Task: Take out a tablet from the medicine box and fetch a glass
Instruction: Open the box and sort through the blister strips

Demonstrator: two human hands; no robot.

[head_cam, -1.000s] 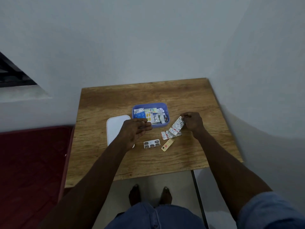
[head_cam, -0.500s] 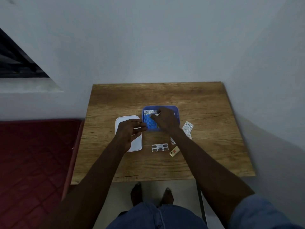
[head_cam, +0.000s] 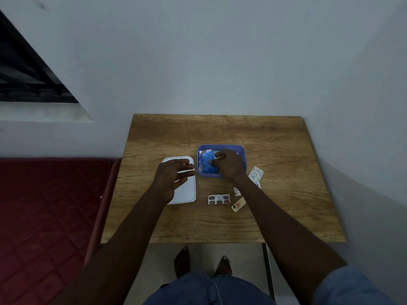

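Note:
A blue medicine box stands open in the middle of the wooden table, with blue and silver tablet strips inside. My right hand reaches into the box, its fingers pinched on a strip there. My left hand hovers over the white lid to the left of the box, fingers loosely spread and holding nothing. On the table in front of the box lie a grey blister strip, a small yellow strip and silver strips. No glass is in view.
White walls stand close behind and to the right of the table. A red mattress lies on the left beside the table. My bare feet stand at the table's front edge. A dark window is at the upper left.
My right hand let go of the silver strips on the right and moved left into the box. My left hand drew back from the box to above the white lid.

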